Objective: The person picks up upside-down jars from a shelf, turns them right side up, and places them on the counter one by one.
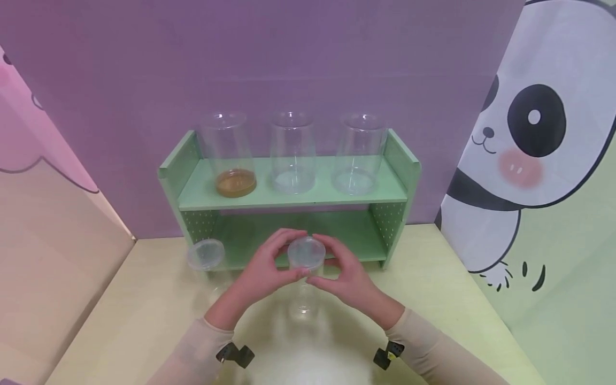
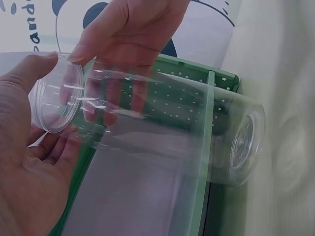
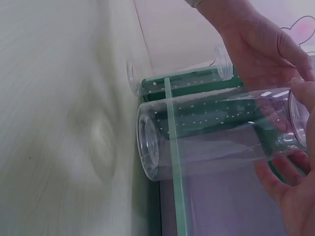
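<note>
A tall clear plastic jar [image 1: 303, 307] stands upright in front of the green shelf, with a translucent round lid [image 1: 306, 252] at its top. My left hand [image 1: 267, 267] curls round the lid's left side, thumb at the near edge. From the other side my right hand [image 1: 350, 272] grips the lid in the same way, the two thumbs nearly meeting. In the left wrist view the jar's see-through wall [image 2: 162, 128] runs from the hands down to its base close to the table. The right wrist view shows the same jar [image 3: 211, 142] with nothing visible inside.
A second clear jar with a lid [image 1: 206, 254] stands to the left, near the shelf's corner. On the upper board of the green shelf [image 1: 409, 174] are three clear jars, the left one brown at its bottom [image 1: 236, 183]. A purple wall [image 1: 308, 53] rises behind.
</note>
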{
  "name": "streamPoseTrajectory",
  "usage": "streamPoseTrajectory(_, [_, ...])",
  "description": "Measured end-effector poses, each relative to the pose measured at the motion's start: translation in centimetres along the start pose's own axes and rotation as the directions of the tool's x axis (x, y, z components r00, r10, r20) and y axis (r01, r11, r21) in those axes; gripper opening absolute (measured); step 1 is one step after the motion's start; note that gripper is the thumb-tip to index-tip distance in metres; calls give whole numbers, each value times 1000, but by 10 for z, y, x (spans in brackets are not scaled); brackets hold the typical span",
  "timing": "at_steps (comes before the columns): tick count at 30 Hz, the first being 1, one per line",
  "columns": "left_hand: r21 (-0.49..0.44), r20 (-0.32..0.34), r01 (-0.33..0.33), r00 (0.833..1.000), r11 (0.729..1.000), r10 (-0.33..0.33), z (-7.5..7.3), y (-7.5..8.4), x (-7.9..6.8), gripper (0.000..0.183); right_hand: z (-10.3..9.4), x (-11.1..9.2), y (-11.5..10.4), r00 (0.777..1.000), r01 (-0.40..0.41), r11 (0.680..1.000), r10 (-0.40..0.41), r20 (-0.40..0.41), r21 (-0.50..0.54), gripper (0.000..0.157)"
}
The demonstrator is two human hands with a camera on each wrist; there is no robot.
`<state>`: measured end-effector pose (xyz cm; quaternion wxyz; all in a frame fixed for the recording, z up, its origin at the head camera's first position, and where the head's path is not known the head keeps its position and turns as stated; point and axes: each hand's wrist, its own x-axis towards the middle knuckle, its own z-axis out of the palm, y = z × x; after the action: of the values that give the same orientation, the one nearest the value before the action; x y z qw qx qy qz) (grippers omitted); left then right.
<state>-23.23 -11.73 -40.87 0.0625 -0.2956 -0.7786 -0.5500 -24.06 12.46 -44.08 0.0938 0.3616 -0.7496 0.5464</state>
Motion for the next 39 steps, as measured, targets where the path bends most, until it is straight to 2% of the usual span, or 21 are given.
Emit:
streamPoseTrajectory(10, [-9,15,0,1000,1000,0,-1,-1,1,75,4,4,-5,1000,-13,1000,13,-20,-1,76])
streamPoseTrajectory(15, [19,0,-45,999,999,45,-8,4,0,74,5,6,-6,1000,-1,1000,1,-25,-2,77])
streamPoseTrajectory(19, [89,-62,-108,992,990,114,-28,10,-5,69,4,7,-5,1000,-6,1000,6,-22,5,82])
streamPoseTrajectory(23, [165,-163,-156,969,974,183,-59,14,-13,59,4,6,-4,999,-32,999,32,-22,-7,83])
streamPoseTrajectory(25, [204,-237,-172,947,964,219,-76,14,-16,54,4,5,-4,999,-40,999,39,-20,-16,83])
streamPoseTrajectory(27, [252,-315,-170,916,953,247,-92,16,-20,50,4,5,-3,999,-42,999,42,-19,-18,83])
streamPoseTrajectory(31, [329,-454,-163,837,930,307,-119,15,-26,41,4,5,-2,999,-44,999,44,-15,-15,82])
streamPoseTrajectory(33, [354,-527,-139,787,925,320,-131,13,-27,35,4,5,-2,999,-47,999,47,-13,-15,82])
streamPoseTrajectory(34, [366,-569,-117,757,923,321,-136,12,-28,33,4,5,-2,999,-48,999,48,-12,-13,82])
streamPoseTrajectory(37, [375,-691,-16,662,927,291,-149,8,-27,29,5,6,-4,999,-52,999,52,-11,-9,82])
streamPoseTrajectory(39, [360,-750,58,612,931,252,-155,5,-25,31,5,7,-5,999,-52,999,52,-11,-4,82])
